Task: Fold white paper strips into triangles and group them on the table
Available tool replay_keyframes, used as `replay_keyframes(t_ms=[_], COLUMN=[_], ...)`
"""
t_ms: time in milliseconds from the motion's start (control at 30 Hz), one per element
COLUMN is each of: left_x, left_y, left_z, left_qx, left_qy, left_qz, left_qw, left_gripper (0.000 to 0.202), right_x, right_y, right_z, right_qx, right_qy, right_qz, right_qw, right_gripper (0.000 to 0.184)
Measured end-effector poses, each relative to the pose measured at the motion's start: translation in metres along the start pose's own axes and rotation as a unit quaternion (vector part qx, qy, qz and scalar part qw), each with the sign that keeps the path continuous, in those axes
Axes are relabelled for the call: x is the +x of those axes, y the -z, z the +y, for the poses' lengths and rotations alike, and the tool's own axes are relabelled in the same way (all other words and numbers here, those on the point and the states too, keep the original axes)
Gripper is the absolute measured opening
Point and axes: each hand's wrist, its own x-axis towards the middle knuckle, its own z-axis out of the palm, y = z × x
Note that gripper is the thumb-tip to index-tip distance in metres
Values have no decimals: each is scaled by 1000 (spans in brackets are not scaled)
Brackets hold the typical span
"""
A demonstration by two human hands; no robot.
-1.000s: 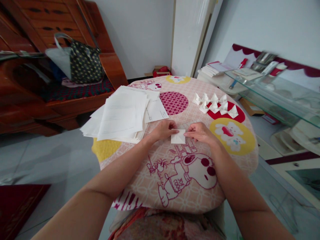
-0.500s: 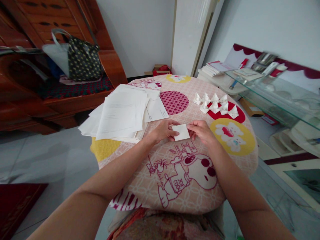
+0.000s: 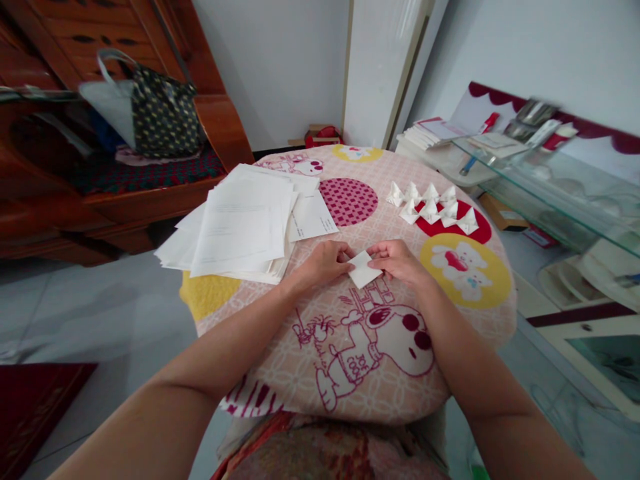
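Observation:
Between my hands is a small folded square of white paper (image 3: pixel 363 270), turned so that one corner points toward me. My left hand (image 3: pixel 327 261) pinches its left corner between thumb and fingers. At the opposite corner my right hand (image 3: pixel 397 261) grips the paper the same way, fingers curled. Both hands stay low over the patterned tablecloth (image 3: pixel 350 360). Beyond my right hand stand several small folded paper shapes (image 3: pixel 429 211) with pointed tops, set in two rows. Left of my left hand lies a messy stack of white paper sheets (image 3: pixel 245 227), some with faint print.
On the right, a glass shelf (image 3: pixel 550 183) holds metal cups (image 3: pixel 535 117) and other items close to the table. A wooden bench (image 3: pixel 215 133) with a dotted bag (image 3: pixel 163 110) stands at the left. A red item in a box (image 3: pixel 325 135) sits behind the table.
The paper square has been turned from lying edge-on to corner-on, and my fingers have shifted to its side corners. My hands have drawn slightly closer together.

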Motion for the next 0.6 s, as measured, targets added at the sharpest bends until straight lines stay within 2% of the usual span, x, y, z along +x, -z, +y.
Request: replay_keyframes(t_ms=[100,200,267,367,433,600], left_x=[-2,-3,-4,-5,-6,-8], left_y=[1,-2,-3,-1,3,11], left_z=[3,5,6,8,9,9], left_qx=[108,153,159,160,159,146], left_qy=[-24,-80,-126,-175,-199,-226], left_qz=[48,64,36,-22,-52,-99], left_qw=[993,983,979,971,966,958], left_gripper=[18,27,30,31,31,30], right_x=[-3,-7,-11,-17,-21,-29], right_y=[-2,-5,-7,-6,-3,3], right_z=[-4,-9,-10,-13,-15,-23], right_qx=[-148,-290,-343,-373,-376,-393], right_qy=[63,120,151,192,211,223], right_qz=[44,71,59,17,-18,-72], right_qw=[986,947,925,908,902,889], right_gripper=[19,9,6,21,25,15])
